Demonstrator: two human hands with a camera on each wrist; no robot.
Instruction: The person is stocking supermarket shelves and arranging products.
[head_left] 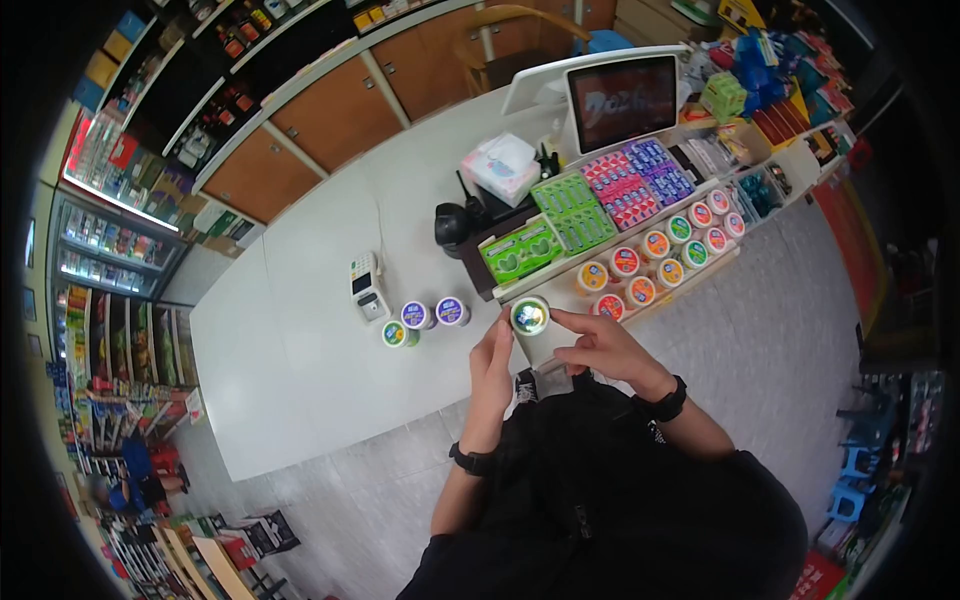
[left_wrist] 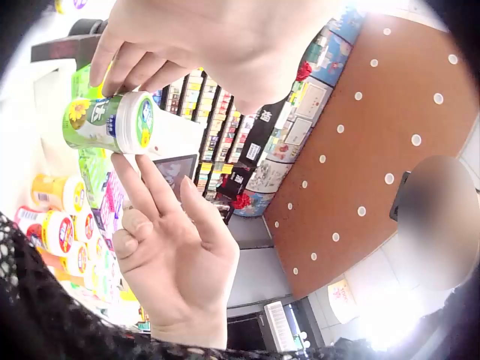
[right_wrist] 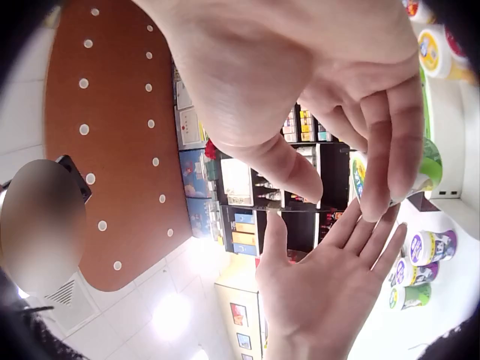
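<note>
A green-and-white gum tub (head_left: 530,316) with a round white-rimmed lid stands between my two hands at the counter's corner. My left hand (head_left: 489,372) touches its left side with nearly straight fingers. From the other side my right hand (head_left: 612,352) meets it with extended fingertips, the outer fingers bent. In the left wrist view the tub (left_wrist: 109,122) shows a yellow flower on its label. The right hand's fingers partly hide the tub (right_wrist: 430,169) in the right wrist view. To the left stand a green tub (head_left: 397,335) and two purple-lidded tubs (head_left: 416,315), close together.
Several orange, red and green-lidded tubs (head_left: 641,291) line a rack at the right. Behind it lie green gum boxes (head_left: 522,250) and pink packs (head_left: 622,185). A card terminal (head_left: 369,287), black scanner (head_left: 452,226), tissue pack (head_left: 502,165) and monitor (head_left: 624,100) stand on the white counter (head_left: 290,370).
</note>
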